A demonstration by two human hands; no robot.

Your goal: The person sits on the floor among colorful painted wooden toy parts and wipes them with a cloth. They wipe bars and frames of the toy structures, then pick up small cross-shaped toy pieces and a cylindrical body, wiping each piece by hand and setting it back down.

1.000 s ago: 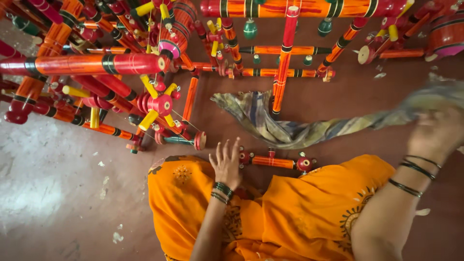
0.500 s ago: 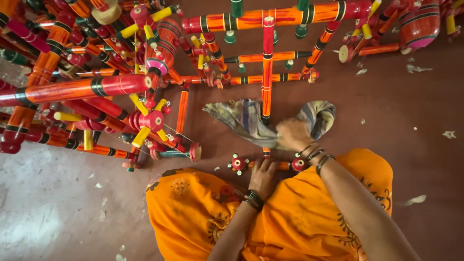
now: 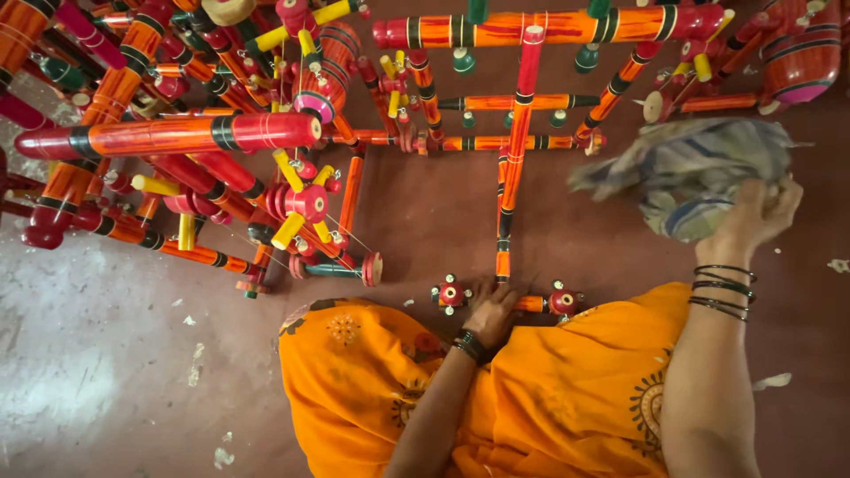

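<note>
a single head view is given. the floor (image 3: 106, 354) is seen steeply from above, at close range.

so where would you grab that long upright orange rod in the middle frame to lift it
Grip the long orange rod around its bare middle stretch, coming from the right, where the floor beside it is open. It lies flat and slim, so fingers can wrap it. The left hand already covers its near end.

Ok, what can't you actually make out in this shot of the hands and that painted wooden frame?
Head view only:
- Cloth: motion-blurred, so its pattern is unclear.
- Right hand: fingers buried in the cloth, grip unclear.
- Bottom rail: middle covered by the left hand.
- Stacked frames: cut off by the top and left edges.
</note>
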